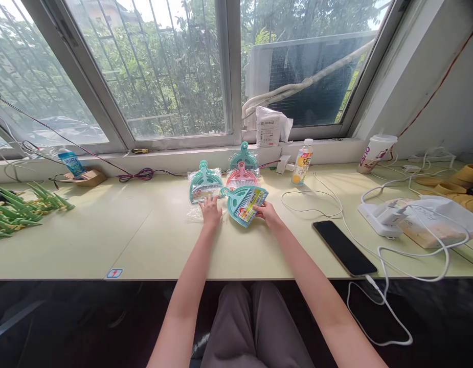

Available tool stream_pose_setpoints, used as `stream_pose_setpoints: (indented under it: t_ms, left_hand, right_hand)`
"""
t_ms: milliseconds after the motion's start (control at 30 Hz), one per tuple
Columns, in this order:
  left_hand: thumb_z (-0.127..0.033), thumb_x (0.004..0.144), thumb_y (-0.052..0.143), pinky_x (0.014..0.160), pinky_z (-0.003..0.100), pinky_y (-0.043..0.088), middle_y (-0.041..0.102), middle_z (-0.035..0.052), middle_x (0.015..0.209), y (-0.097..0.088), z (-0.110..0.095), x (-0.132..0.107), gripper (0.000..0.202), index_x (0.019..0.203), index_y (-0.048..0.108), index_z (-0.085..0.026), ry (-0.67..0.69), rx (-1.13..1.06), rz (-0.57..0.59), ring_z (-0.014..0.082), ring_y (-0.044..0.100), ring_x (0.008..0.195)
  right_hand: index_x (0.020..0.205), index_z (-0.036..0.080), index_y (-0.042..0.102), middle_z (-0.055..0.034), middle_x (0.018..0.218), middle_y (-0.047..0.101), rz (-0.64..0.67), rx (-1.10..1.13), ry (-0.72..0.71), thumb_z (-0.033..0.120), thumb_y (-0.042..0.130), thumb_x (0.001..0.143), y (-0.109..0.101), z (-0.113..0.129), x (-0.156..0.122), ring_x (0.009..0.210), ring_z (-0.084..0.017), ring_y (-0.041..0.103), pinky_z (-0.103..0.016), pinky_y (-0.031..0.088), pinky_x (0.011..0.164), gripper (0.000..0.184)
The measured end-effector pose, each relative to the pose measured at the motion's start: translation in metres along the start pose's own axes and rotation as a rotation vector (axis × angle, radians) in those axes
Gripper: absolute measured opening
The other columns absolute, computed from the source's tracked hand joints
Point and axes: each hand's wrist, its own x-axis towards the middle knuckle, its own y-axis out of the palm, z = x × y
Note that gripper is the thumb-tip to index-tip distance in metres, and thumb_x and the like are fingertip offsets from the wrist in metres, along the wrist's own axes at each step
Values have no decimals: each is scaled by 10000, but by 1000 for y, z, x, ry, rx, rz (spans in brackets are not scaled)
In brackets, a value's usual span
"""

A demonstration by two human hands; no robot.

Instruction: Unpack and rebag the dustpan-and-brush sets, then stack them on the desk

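Note:
My right hand point(269, 214) grips the edge of a teal mini dustpan set point(236, 205) with a colourful label, its handle pointing left. Its near edge is tilted over the table. Against the front of another teal dustpan point(206, 180), in clear plastic wrap, lie the outstretched fingers of my left hand point(210, 209); the hand looks open. A pink dustpan point(242, 175) is partly hidden behind the held one. Behind the pink one stands a further teal dustpan point(244, 156). Loose clear wrap point(195, 214) lies beside my left hand.
A drink bottle point(302, 162), a phone point(344, 248) on a white cable and a power strip point(382, 220) are on the right. A lidded cup point(376, 153) stands farther back. Green plastic pieces point(19, 208) and a blue bottle point(72, 162) are on the left.

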Motion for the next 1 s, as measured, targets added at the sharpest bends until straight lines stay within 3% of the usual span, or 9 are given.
stream_pose_setpoints:
  t_ms: [133,200,300,467,567,700,833,900,1000]
  left_hand:
    - [30,764,340,1058,401,373,577,102,1271,-2,4,0,529,1167,606,-184,1,-139,-28,215,495,1232]
    - [48,749,304,1008,382,427,612,100,1207,-4,5,2,546,1131,626,-171,22,-232,-95,213,535,1180]
    - [32,773,288,1000,394,434,608,108,1211,-6,3,3,527,1131,624,-158,124,-317,-143,220,542,1169]
    - [-86,886,297,970,364,451,617,81,1194,-8,-11,-1,467,1282,514,-209,374,-408,-70,188,554,1137]
    - [-127,906,323,1065,377,362,560,68,1295,-14,-19,-5,453,1323,462,-237,426,-396,-115,178,457,1260]
    - [-274,872,510,1165,476,65,303,93,1505,-27,-27,-9,567,1407,326,-238,234,-278,-333,235,160,1429]
    - [-493,782,614,1130,558,14,34,168,1561,-32,-30,-9,922,1469,76,-198,-63,-310,-540,295,16,1442]
    - [-547,756,618,1109,599,44,-37,185,1558,-29,-28,-6,1021,1469,-25,-199,-220,-364,-563,306,-11,1441]
    - [-563,750,617,1080,647,40,42,188,1558,-20,-20,1,1002,1469,8,-224,-350,-458,-406,318,30,1439]
  right_hand:
    - [913,154,628,-82,924,721,6,-14,43,96,689,694,-3,0,1,801,-216,704,-319,607,670,234]
    - [904,155,639,-82,909,723,25,-20,64,87,702,675,-3,0,2,786,-219,705,-324,607,664,247]
    - [900,155,653,-86,889,725,86,-36,74,97,736,649,-1,0,0,777,-229,705,-345,609,670,270]
    - [909,154,645,-86,894,724,158,-41,12,166,794,619,7,1,-4,777,-239,702,-385,612,685,326]
    - [939,164,644,-87,937,718,149,-14,-55,219,799,632,10,2,-6,835,-242,694,-390,609,725,348]
    - [976,176,637,-85,988,705,110,37,-120,259,804,636,12,4,-10,900,-249,680,-415,598,784,388]
    - [974,183,618,-75,1003,696,73,107,-169,283,793,655,12,4,-9,911,-237,676,-421,583,835,378]
    - [943,186,610,-68,1001,691,40,141,-181,280,789,659,11,3,-6,922,-233,673,-415,578,852,348]
    - [925,190,604,-64,986,688,3,154,-171,257,783,663,7,1,-3,918,-235,674,-422,578,854,324]
